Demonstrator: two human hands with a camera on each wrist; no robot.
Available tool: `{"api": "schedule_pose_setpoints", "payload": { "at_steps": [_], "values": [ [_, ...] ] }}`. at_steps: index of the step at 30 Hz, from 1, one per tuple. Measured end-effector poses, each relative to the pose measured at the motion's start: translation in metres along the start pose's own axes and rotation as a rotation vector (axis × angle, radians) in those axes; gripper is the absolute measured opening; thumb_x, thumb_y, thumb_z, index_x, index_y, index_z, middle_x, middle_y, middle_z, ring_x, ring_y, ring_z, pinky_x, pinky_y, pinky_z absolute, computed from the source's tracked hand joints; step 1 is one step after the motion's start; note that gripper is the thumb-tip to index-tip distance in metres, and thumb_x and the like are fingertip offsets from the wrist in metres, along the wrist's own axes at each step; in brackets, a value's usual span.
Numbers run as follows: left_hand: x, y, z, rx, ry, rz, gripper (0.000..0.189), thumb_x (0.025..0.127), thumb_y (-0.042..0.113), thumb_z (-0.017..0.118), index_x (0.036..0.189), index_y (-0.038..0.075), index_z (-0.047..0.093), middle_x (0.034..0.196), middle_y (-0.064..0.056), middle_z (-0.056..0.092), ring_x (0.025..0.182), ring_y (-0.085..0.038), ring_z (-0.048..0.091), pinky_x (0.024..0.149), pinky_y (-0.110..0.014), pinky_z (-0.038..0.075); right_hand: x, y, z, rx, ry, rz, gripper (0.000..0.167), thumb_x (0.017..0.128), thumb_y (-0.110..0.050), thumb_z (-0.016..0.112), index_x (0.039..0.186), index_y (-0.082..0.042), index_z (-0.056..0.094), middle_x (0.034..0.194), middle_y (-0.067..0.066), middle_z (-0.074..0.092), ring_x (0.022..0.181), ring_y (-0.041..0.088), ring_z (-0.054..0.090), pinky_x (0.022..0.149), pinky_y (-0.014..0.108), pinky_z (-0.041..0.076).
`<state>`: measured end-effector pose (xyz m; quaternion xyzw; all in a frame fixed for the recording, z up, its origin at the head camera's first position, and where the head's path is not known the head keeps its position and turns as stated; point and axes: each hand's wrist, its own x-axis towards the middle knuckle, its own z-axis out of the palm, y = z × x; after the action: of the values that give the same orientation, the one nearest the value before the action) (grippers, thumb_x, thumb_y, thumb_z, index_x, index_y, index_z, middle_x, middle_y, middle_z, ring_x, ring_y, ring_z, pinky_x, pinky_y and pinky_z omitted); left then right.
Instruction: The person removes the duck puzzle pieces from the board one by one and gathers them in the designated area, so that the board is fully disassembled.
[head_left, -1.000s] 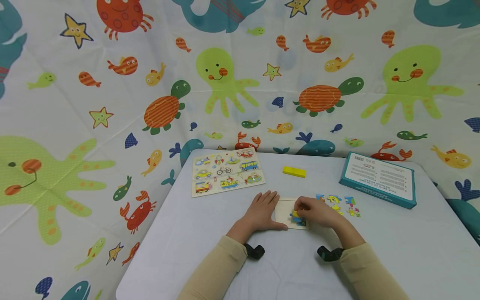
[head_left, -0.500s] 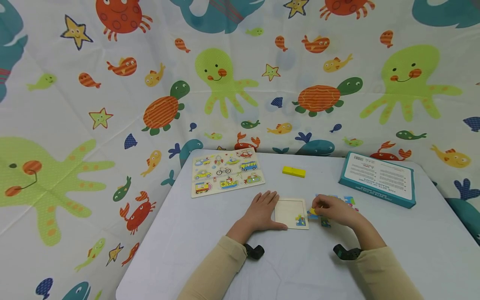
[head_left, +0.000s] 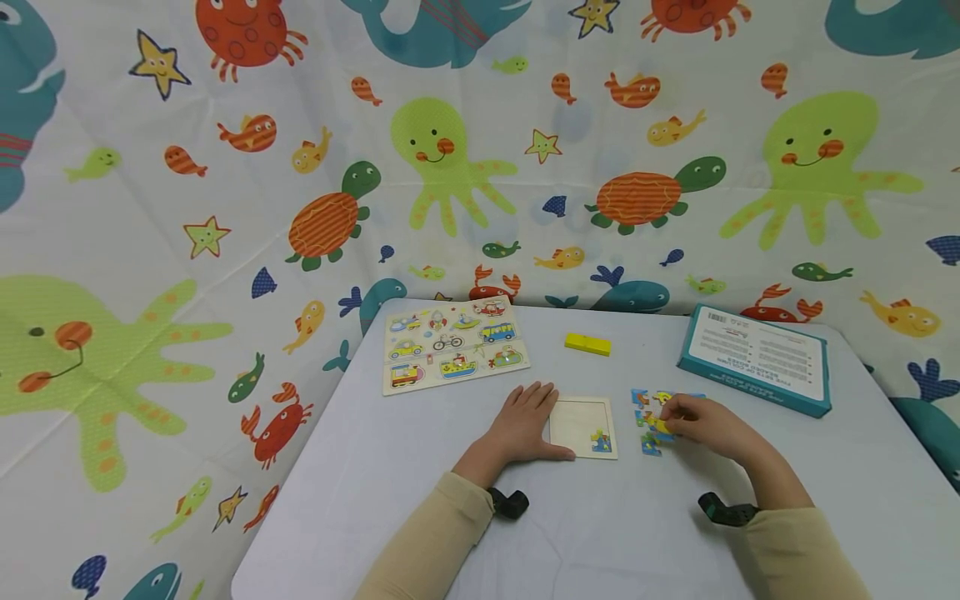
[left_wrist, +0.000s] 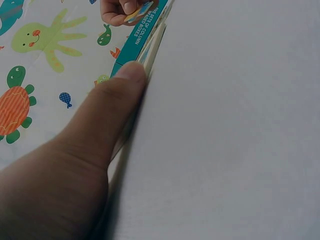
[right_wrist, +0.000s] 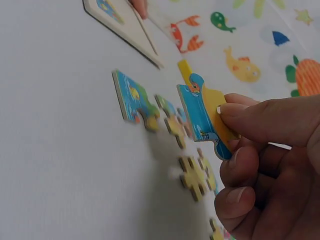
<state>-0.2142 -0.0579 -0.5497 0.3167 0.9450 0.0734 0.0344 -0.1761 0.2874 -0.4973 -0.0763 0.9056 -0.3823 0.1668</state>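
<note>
My right hand [head_left: 701,425] pinches a blue and yellow jigsaw piece [right_wrist: 207,112] between thumb and fingers, held above the table in the right wrist view. Below it lie several loose jigsaw pieces [head_left: 649,444], one of them a blue and green corner piece [right_wrist: 134,99]. My left hand [head_left: 519,427] rests flat with spread fingers at the left side of a square wooden puzzle frame [head_left: 573,427]. Its thumb [left_wrist: 107,107] lies along the frame's near edge in the left wrist view. One fitted piece [head_left: 601,441] sits in the frame's lower right corner.
A wooden board with vehicle pictures [head_left: 456,345] lies at the back left. Near it is a yellow block [head_left: 588,343]. A teal box [head_left: 756,358] stands at the back right, before a cloth printed with sea animals [head_left: 637,117].
My right hand has carried the piece from over the frame rightward to above the loose pieces, uncovering the fitted corner piece. My left hand has stayed on the frame.
</note>
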Motion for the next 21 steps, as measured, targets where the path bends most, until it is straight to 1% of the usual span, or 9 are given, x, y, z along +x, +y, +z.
{"api": "schedule_pose_setpoints", "payload": {
  "at_steps": [5, 10, 17, 21],
  "values": [
    [0.001, 0.000, 0.001, 0.001, -0.002, -0.003, 0.115, 0.073, 0.088, 0.051, 0.158, 0.016, 0.023, 0.165, 0.000, 0.023, 0.154, -0.021, 0.017, 0.125, -0.046, 0.016, -0.007, 0.010, -0.007, -0.010, 0.003, -0.004, 0.019, 0.097, -0.028, 0.063, 0.105, -0.010, 0.063, 0.095, 0.006, 0.058, 0.083, 0.017, 0.052, 0.065, 0.025, 0.046],
    [0.001, -0.001, 0.002, 0.004, 0.000, -0.004, 0.115, 0.073, 0.089, 0.050, 0.158, 0.016, 0.023, 0.165, 0.000, 0.023, 0.154, -0.021, 0.017, 0.125, -0.046, 0.016, -0.012, 0.016, -0.008, -0.002, -0.007, 0.025, 0.022, 0.096, -0.029, 0.064, 0.105, -0.009, 0.063, 0.094, 0.006, 0.058, 0.083, 0.017, 0.052, 0.065, 0.026, 0.045],
    [0.002, -0.001, 0.003, 0.005, 0.006, -0.003, 0.116, 0.073, 0.090, 0.049, 0.158, 0.017, 0.023, 0.165, 0.000, 0.023, 0.154, -0.021, 0.017, 0.125, -0.046, 0.016, -0.015, 0.021, -0.009, 0.015, -0.033, 0.050, 0.021, 0.096, -0.027, 0.065, 0.105, -0.008, 0.063, 0.094, 0.006, 0.058, 0.081, 0.017, 0.052, 0.064, 0.026, 0.044],
    [0.002, -0.001, 0.002, 0.001, 0.007, -0.003, 0.116, 0.073, 0.090, 0.049, 0.158, 0.017, 0.023, 0.165, 0.000, 0.022, 0.154, -0.021, 0.016, 0.125, -0.046, 0.016, -0.015, 0.022, -0.010, 0.003, -0.044, 0.064, 0.019, 0.096, -0.025, 0.064, 0.105, -0.008, 0.063, 0.095, 0.006, 0.059, 0.081, 0.017, 0.052, 0.064, 0.026, 0.044]
  ]
}}
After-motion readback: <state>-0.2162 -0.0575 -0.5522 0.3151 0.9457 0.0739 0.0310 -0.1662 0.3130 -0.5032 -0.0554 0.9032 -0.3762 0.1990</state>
